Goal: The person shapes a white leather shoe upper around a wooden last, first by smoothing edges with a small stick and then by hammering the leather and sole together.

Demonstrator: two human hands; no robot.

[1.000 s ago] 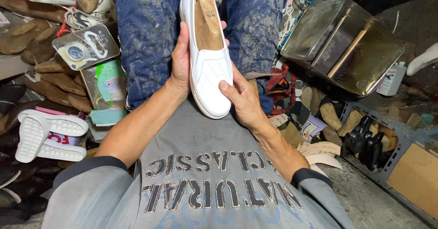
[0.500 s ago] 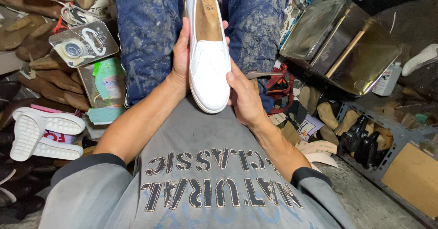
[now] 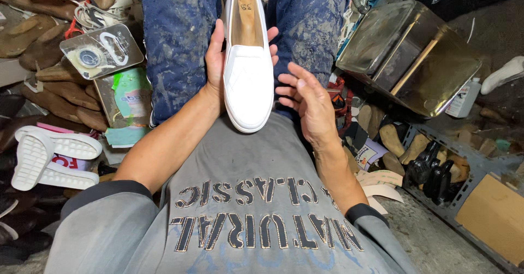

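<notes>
A white slip-on shoe (image 3: 246,83) with a wooden last inside it lies lengthwise over my lap, toe toward my chest. My left hand (image 3: 215,66) cradles it from beneath and along its left side, fingertips showing past its right edge. My right hand (image 3: 307,103) hovers just to the right of the shoe, fingers spread, holding nothing and a small gap away from it. My legs in stained blue jeans (image 3: 177,39) run up either side of the shoe.
White shoe soles (image 3: 46,156) lie at the left. Wooden lasts (image 3: 60,96), a tin with tape (image 3: 101,50) and a paint can sit nearby. An open metal tin (image 3: 415,55) stands at the right, above a tray of lasts and black heels (image 3: 436,167).
My right hand has come off the shoe's right side and opened beside it. The left hand still holds the shoe, which sits in nearly the same place.
</notes>
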